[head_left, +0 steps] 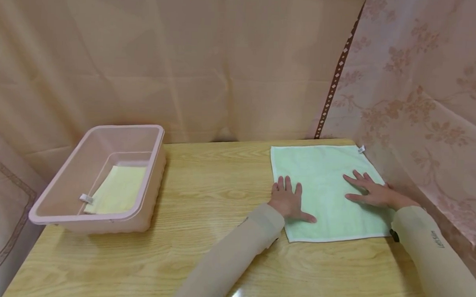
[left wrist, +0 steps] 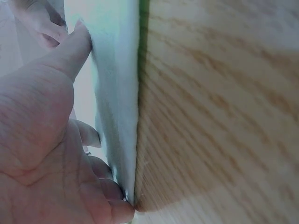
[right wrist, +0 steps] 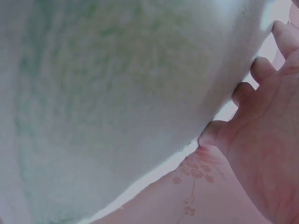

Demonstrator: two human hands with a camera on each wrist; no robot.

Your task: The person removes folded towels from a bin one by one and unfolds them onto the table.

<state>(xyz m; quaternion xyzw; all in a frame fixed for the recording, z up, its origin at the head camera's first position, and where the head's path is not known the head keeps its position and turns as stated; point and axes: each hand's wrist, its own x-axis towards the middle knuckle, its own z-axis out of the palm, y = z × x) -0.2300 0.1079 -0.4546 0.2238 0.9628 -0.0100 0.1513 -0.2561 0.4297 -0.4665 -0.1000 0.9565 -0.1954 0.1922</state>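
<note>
A pale green towel (head_left: 327, 178) with a white border lies spread flat on the wooden table, a small white tag (head_left: 361, 149) at its far right corner. My left hand (head_left: 289, 202) rests on its left edge, fingers straight and thumb stretched out to the right. On the right part of the towel lies my right hand (head_left: 372, 192) with its fingers spread, pointing left and away. In the left wrist view, the left fingertips (left wrist: 122, 211) touch down right at the towel's border. The right wrist view has the right fingertips (right wrist: 210, 133) along the towel's edge.
A pink plastic basin (head_left: 151, 193) stands at the left of the wooden table (head_left: 213, 187). In it lies a folded pale yellow towel (head_left: 120, 188) with a white tag. Beige curtain (head_left: 193, 68) hangs behind the table, and floral cloth (head_left: 432, 107) borders the right side.
</note>
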